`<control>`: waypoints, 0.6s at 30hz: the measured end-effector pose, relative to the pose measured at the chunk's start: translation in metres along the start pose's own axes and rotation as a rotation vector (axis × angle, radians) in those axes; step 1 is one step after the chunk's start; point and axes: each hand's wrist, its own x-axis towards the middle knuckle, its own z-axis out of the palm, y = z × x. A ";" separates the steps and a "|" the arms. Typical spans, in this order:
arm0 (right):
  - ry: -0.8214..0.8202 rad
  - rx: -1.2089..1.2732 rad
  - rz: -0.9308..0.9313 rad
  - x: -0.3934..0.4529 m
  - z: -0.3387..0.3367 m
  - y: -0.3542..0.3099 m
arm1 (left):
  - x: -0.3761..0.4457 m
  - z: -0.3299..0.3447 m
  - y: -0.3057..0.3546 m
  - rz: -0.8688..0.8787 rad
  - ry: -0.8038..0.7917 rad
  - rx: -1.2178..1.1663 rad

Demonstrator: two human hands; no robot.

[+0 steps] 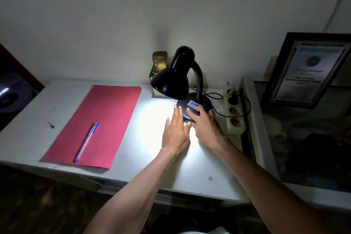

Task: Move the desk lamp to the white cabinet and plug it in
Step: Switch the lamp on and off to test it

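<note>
At frame centre my left hand (175, 135) lies flat and open on the cabinet (133, 167), fingertips touching the lamp (182, 81) base's left edge. Just right, my right hand (205, 125) rests fingers spread over the base, not gripping.

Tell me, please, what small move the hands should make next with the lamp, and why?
Probably draw both hands back. The desk lamp is lit on the white cabinet, its cord running to the power strip; the right hand rests on the base and the left hand lies open beside it.
</note>
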 end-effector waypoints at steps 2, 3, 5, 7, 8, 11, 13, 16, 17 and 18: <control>-0.012 0.009 -0.001 0.000 0.000 0.002 | -0.001 0.003 -0.003 0.001 0.002 -0.009; -0.015 0.013 -0.005 0.001 0.000 0.002 | 0.000 0.003 -0.004 -0.002 0.008 -0.017; -0.008 0.060 0.000 0.001 -0.001 0.002 | 0.002 0.003 -0.005 -0.013 0.006 -0.037; 0.001 0.110 0.004 -0.001 -0.003 0.002 | 0.001 0.003 -0.005 -0.007 0.004 -0.048; 0.006 0.126 0.004 -0.001 -0.003 0.002 | 0.001 0.003 -0.004 -0.002 0.003 -0.056; 0.008 0.151 0.005 -0.001 -0.004 0.003 | 0.001 0.003 -0.006 0.007 0.003 -0.061; 0.006 0.158 0.014 -0.001 -0.003 0.003 | 0.001 0.002 -0.006 0.002 -0.006 -0.060; 0.010 0.130 0.010 0.000 -0.001 0.003 | 0.001 0.002 -0.005 0.002 -0.013 -0.021; 0.006 0.102 0.000 0.001 -0.001 0.004 | 0.001 0.001 -0.005 0.005 -0.017 0.014; 0.005 0.081 -0.014 0.002 0.000 0.005 | 0.002 0.002 -0.005 0.008 -0.022 0.045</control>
